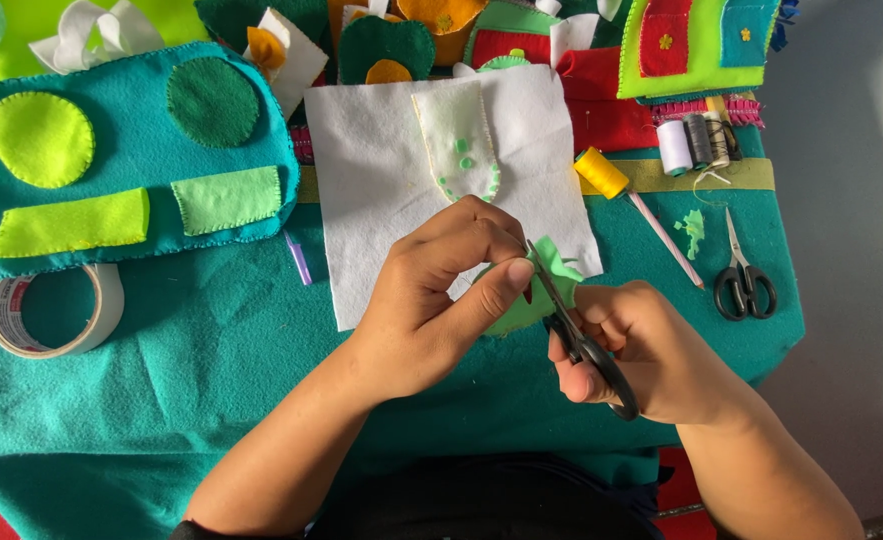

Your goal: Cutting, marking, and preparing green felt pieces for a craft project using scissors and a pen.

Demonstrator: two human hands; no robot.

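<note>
Right hand (641, 350) is closed through the black handles of the scissors (576, 335), blades nearly shut and biting into the light green felt piece (531, 295). Left hand (441, 290) pinches that same felt piece between thumb and fingertips, holding it just above the teal felt cloth (211, 370), at the lower right corner of the white felt sheet (381, 180). A white pocket shape (456, 135) with green dots lies on that sheet. Right of the hands: pencil (666, 240), yellow thread spool (601, 172), small green scrap (694, 232), a 2nd pair of scissors (744, 280) lying free. Further back, white and grey spools (696, 142). Left side: teal felt panel (131, 150) with sewn green circles and rectangles, tape roll (56, 310) just below it.
</note>
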